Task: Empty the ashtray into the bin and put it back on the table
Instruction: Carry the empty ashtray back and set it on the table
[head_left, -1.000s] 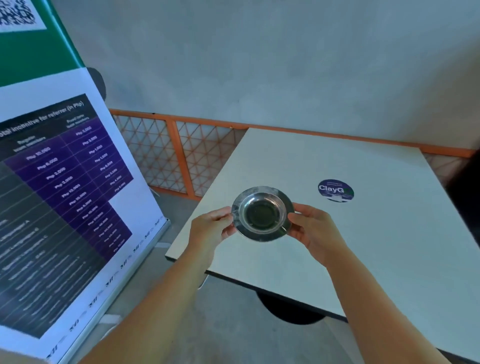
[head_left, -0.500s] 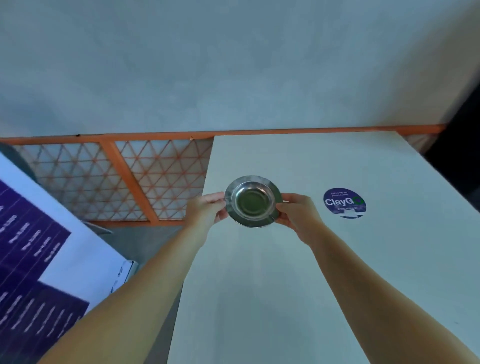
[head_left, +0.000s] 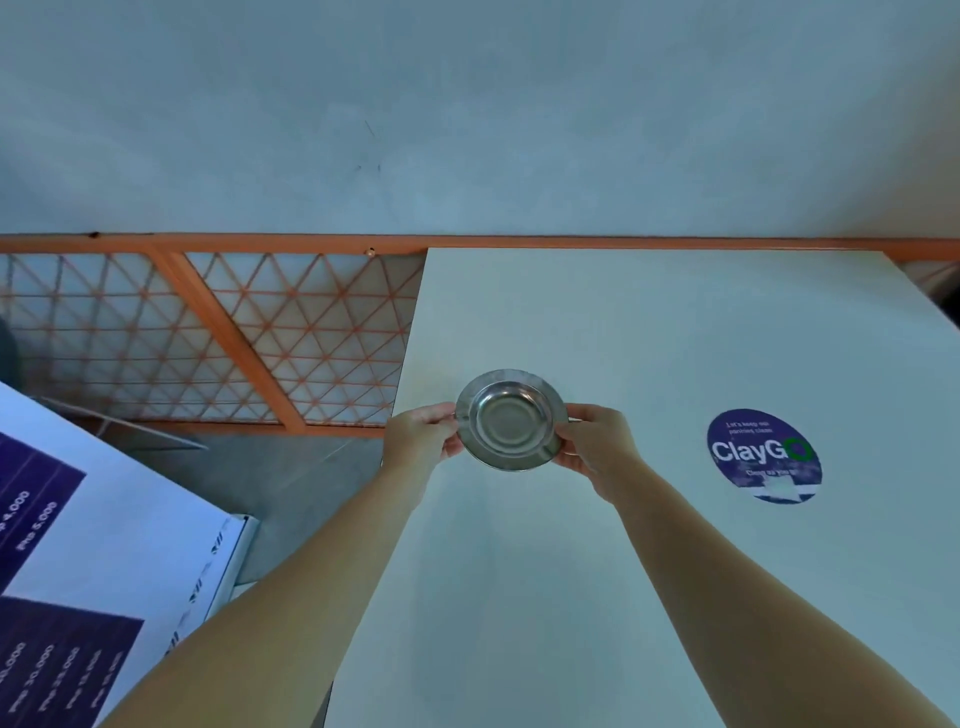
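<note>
Left hand (head_left: 421, 439) and right hand (head_left: 597, 447) pinch opposite rim edges of the steel ashtray (head_left: 511, 420); I note it level, bowl up, over the white table (head_left: 649, 322) near its left edge.

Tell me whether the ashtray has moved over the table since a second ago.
Yes. The ashtray, held by the left hand and right hand, has gone farther in from the table's near edge, toward the back, still left of the sticker.
</note>
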